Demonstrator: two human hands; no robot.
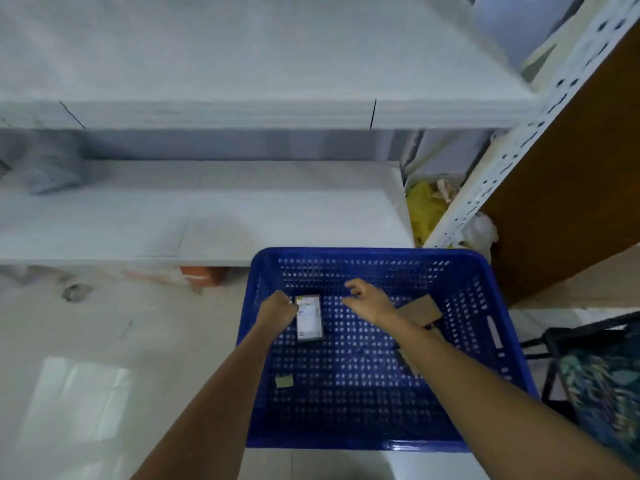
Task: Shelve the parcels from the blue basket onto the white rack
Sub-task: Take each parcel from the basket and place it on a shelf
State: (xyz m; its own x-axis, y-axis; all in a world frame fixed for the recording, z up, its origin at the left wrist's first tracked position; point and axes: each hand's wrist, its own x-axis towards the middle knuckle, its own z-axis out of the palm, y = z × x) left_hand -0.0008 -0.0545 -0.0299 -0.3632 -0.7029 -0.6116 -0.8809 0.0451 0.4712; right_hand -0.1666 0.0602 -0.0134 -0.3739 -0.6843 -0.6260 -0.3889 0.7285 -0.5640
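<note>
The blue basket [367, 441] stands on the floor in front of the white rack [214, 216]. Both my arms reach down into it. My left hand [280, 306] grips the left edge of a small grey parcel with a white label [309, 322], near the basket's far left. My right hand [367, 299] hovers just right of that parcel, fingers loosely curled and holding nothing. A brown cardboard parcel [420, 310] lies under my right forearm. A small green scrap [284, 381] lies on the basket floor.
A grey bag [52, 168] lies on the lower rack shelf at the far left. Yellow and white bags [424, 209] are stuffed beside the rack's perforated post [519, 133]. A brown cabinet [568, 168] stands at the right, with a dark patterned bag [602, 379] below it.
</note>
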